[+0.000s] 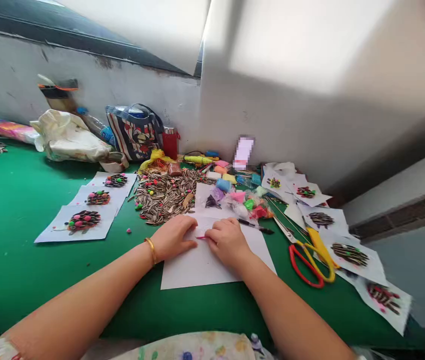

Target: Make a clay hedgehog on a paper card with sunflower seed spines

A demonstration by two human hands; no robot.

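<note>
A sheet of white paper (197, 272) lies on the green table in front of me. My left hand (175, 239) rests on its left side, thumb apart from the fingers, with nothing visible in it. On the right, my right hand (231, 245) is closed over the paper, its fingers curled. A thin pink strip (201, 237) sticks out from its fingertips towards my left hand; the rest of it is hidden. Just beyond my left hand spreads a pile of striped sunflower seeds (165, 197). A dark pen or brush (255, 226) lies past my right hand.
Scissors (310, 260) with red and yellow handles lie to the right. Seed-decorated papers line the left (73, 232) and right (373, 262). Coloured clay pieces (238, 196) lie behind the sheet. A striped bag (133, 132) and red box (170, 142) stand by the wall.
</note>
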